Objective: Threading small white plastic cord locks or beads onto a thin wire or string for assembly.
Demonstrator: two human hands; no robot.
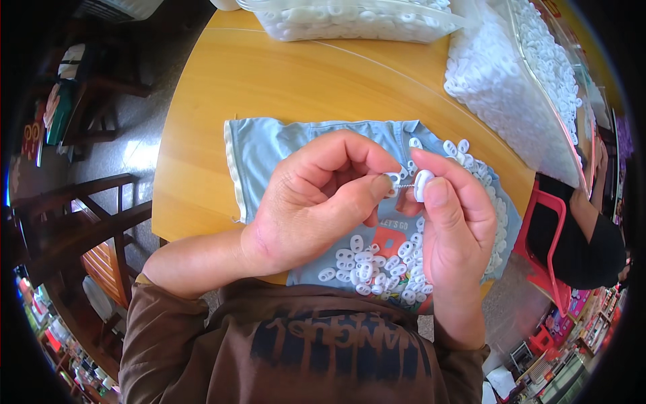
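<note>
My left hand point(323, 195) is closed in a pinch, thumb against forefinger, on a small white two-holed plastic piece point(396, 180). Facing it, my right hand point(457, 215) grips a white oval plastic piece point(423, 185) between thumb and fingers. A thin ridged silvery piece point(406, 186), like a small spring, spans the gap between the two. Both hands are raised over a light blue cloth point(269, 145) that looks like a garment. Loose white two-holed oval pieces point(364, 271) lie on the cloth below and between my hands, with more beyond my right hand.
The cloth lies on a curved wooden table point(202, 155). A clear tub point(356, 23) of white pieces stands at the far edge. Large clear bags point(498, 94) of small white parts stand at the far right. A person in dark clothing point(579, 236) sits by a red chair point(548, 249). Wooden chairs point(101, 249) stand left.
</note>
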